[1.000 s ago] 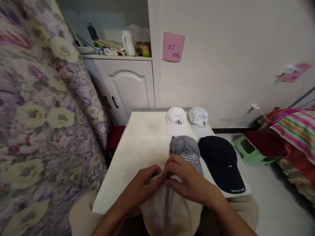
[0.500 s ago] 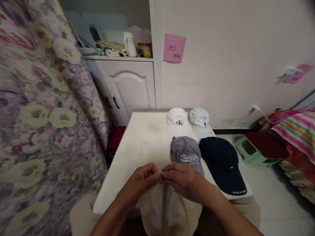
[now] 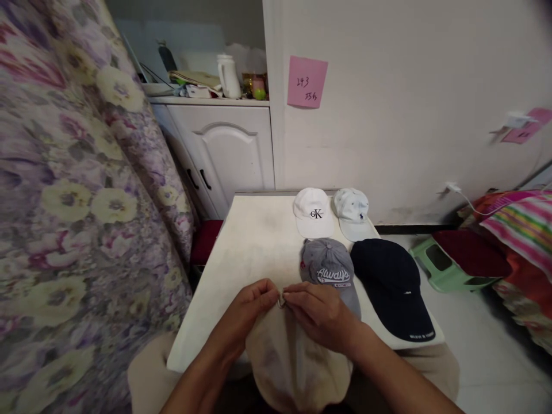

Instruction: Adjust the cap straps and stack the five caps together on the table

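A beige cap (image 3: pixel 293 362) lies at the near edge of the cream table (image 3: pixel 254 247), its back toward the wall. My left hand (image 3: pixel 244 319) and my right hand (image 3: pixel 321 316) meet at the cap's far rim and pinch its small metal strap buckle (image 3: pixel 281 301) between fingertips. Just beyond my right hand sits a grey cap (image 3: pixel 330 270) with "Always" lettering. A navy cap (image 3: pixel 394 284) lies to its right. Farther back rest a white cap (image 3: pixel 314 211) with a black logo and a pale blue cap (image 3: pixel 351 211).
A floral curtain (image 3: pixel 73 190) hangs close on the left. A white cabinet (image 3: pixel 224 149) with clutter on top stands behind the table. A green stool (image 3: pixel 444 264) and striped bedding (image 3: pixel 517 230) sit on the right. A pink note (image 3: pixel 307 81) is stuck to the wall.
Both hands have drawn slightly closer together at the beige cap's buckle, with fingertips pinched tighter. The view shifted a little; the other caps have not moved.
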{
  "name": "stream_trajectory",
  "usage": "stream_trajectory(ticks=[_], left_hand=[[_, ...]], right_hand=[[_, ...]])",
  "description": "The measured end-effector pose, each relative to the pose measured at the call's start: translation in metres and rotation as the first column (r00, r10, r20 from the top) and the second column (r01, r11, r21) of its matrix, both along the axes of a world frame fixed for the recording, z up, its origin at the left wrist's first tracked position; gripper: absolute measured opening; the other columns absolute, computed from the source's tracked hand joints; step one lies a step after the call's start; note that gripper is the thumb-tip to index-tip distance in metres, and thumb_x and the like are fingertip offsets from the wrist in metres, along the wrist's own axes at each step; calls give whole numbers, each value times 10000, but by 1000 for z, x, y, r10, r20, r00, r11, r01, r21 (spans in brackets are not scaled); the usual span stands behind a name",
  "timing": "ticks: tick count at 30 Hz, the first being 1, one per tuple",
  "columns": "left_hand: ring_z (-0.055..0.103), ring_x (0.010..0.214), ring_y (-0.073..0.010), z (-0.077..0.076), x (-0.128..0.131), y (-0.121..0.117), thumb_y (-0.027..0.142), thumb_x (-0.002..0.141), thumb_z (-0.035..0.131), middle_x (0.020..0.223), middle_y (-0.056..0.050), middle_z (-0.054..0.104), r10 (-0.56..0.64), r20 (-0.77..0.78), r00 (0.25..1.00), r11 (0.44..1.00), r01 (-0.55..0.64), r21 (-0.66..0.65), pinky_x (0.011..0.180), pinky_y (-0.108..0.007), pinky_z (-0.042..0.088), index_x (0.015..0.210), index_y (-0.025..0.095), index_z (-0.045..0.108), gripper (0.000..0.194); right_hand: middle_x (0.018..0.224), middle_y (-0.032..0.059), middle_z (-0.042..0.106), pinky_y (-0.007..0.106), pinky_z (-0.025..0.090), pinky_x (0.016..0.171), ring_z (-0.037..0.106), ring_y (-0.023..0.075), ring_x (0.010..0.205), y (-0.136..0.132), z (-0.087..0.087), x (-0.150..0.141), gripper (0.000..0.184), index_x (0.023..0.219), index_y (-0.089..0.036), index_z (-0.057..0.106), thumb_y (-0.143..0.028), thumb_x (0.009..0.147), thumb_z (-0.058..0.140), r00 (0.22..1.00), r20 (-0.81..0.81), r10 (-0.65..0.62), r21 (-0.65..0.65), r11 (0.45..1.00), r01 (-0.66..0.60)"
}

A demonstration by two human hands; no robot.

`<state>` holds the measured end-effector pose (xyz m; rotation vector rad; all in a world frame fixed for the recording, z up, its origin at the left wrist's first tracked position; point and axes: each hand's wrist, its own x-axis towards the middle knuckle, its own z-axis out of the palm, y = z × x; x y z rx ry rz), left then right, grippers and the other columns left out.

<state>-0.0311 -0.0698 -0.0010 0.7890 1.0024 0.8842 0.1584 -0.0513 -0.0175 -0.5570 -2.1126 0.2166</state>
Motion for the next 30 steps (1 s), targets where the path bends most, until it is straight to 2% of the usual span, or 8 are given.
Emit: stream_trajectory(ticks=[6, 10, 12, 19, 22, 24, 28, 30], left_hand=[[419, 529, -71, -1, 0, 0, 409, 796, 729, 617, 47, 502, 10, -28, 1000, 999, -9, 41, 505, -180, 302, 731, 164, 523, 328], [417, 526, -76, 1, 0, -2, 439, 793, 725, 613, 44, 514, -14, -56, 998, 999, 16, 45, 502, -187, 291, 727, 164, 532, 342], [418, 530, -81, 3, 0, -3, 441, 794, 721, 618, 41, 525, -29, -90, 996, 998, 34, 55, 499, -190, 291, 737, 165, 552, 329], [423, 561, -92, 9, -1, -7, 401, 737, 765, 641, 35, 528, -47, -152, 987, 990, 67, 127, 506, -193, 304, 738, 168, 601, 285], [410, 546, -90, 6, -4, -8, 407, 724, 769, 633, 32, 524, -57, -136, 989, 986, 77, 151, 499, -196, 287, 719, 170, 582, 302], [401, 545, -89, 5, -5, -8, 415, 728, 763, 628, 33, 520, -70, -141, 988, 982, 93, 164, 502, -198, 281, 716, 169, 578, 308], [420, 585, -103, 12, -5, -7, 437, 727, 757, 644, 25, 543, -146, -254, 956, 960, 200, 198, 539, -206, 298, 725, 162, 625, 305], [441, 622, -115, 18, -3, -8, 450, 765, 720, 674, 11, 569, -197, -321, 926, 938, 273, 212, 567, -214, 316, 743, 157, 667, 298]], right_hand=[[924, 64, 741, 317, 578, 706, 706, 190, 820, -3, -1, -10, 169, 912, -214, 644, -80, 831, 580, 977, -192, -91, -312, 950, 27], [839, 34, 726, 284, 546, 662, 676, 165, 741, -5, -7, -14, 59, 836, -207, 660, -170, 849, 616, 918, -355, -177, -679, 723, -124], [863, 37, 724, 279, 535, 679, 673, 161, 764, -6, -8, -12, 51, 837, -194, 656, -218, 870, 624, 901, -401, -163, -734, 646, -210], [998, 38, 702, 342, 508, 821, 633, 167, 870, -7, 4, 4, 192, 1080, -231, 660, -191, 911, 577, 980, -189, -57, -642, 762, -80], [1024, 45, 691, 358, 502, 854, 626, 179, 928, -5, 3, 10, 153, 1048, -228, 661, -227, 915, 585, 985, -174, 16, -643, 756, -126], [937, 37, 690, 316, 512, 781, 635, 170, 875, -4, 0, 12, 92, 955, -206, 655, -270, 911, 606, 970, -237, 56, -719, 662, -214], [681, -20, 634, 203, 420, 504, 547, 93, 540, -5, -6, 13, 209, 850, -177, 582, -373, 892, 642, 899, -434, 60, -829, 365, -424], [643, -33, 623, 179, 352, 437, 470, 64, 454, -5, -7, 12, 256, 843, -173, 570, -408, 870, 666, 868, -493, 56, -826, 282, -488]])
